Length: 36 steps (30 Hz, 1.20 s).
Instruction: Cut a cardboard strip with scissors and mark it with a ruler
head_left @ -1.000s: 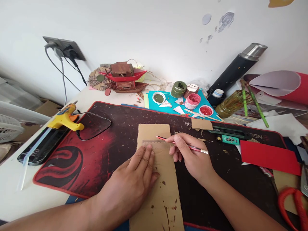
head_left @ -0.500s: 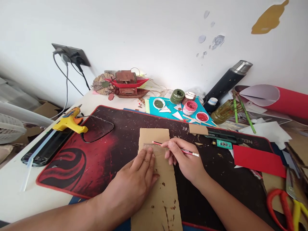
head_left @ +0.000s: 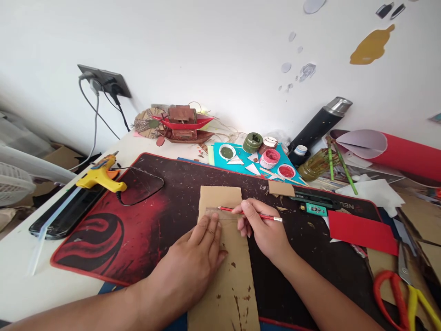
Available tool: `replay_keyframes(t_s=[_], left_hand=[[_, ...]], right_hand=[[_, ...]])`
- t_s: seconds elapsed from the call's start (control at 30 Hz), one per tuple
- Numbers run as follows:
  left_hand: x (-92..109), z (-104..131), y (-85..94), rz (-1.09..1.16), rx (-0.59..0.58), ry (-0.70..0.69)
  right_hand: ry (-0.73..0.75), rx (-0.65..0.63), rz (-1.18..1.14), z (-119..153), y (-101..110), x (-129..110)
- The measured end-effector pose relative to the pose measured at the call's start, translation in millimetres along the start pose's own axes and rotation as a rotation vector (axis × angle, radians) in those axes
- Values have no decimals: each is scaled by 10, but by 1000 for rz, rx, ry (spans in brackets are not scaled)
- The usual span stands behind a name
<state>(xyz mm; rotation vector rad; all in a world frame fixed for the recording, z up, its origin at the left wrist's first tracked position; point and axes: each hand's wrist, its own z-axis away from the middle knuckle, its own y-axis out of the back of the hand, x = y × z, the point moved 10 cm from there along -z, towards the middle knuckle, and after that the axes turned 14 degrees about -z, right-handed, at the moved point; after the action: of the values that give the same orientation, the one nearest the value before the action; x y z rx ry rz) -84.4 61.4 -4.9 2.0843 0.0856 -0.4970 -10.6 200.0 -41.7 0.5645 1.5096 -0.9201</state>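
My left hand (head_left: 195,262) lies flat with fingers stretched out, pressing a clear ruler (head_left: 211,210) against a long piece of brown cardboard (head_left: 237,276). The ruler lies across the cardboard near its far end, and my fingertips cover part of it. In my right hand (head_left: 263,230) a red pencil (head_left: 255,214) is pinched between thumb and fingers. Its point is at the ruler's far edge, just beyond my left fingertips; whether it touches the cardboard I cannot tell. Dark brown flecks mark the cardboard's near part.
Under the cardboard is a black and red mat (head_left: 144,239). A yellow glue gun (head_left: 101,177) lies left. Model boats (head_left: 186,122), paint pots (head_left: 269,158) and a black flask (head_left: 319,119) stand behind. Red card (head_left: 361,232) and scissors (head_left: 396,294) lie right.
The view has shifted slightly, so the things on the right appear further left. The pencil lies a little flatter along the ruler. My left hand stays in place on the cardboard.
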Motion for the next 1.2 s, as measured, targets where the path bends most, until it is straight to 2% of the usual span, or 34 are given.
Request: replay_keyframes(t_s=[0.43,1.2], left_hand=[[25,43,-56,6,-53,-25],[48,53,-75,16,-57,-42]], right_hand=[[-6,-4,35,-8,-3,9],[-9,10,36,-12,1,0]])
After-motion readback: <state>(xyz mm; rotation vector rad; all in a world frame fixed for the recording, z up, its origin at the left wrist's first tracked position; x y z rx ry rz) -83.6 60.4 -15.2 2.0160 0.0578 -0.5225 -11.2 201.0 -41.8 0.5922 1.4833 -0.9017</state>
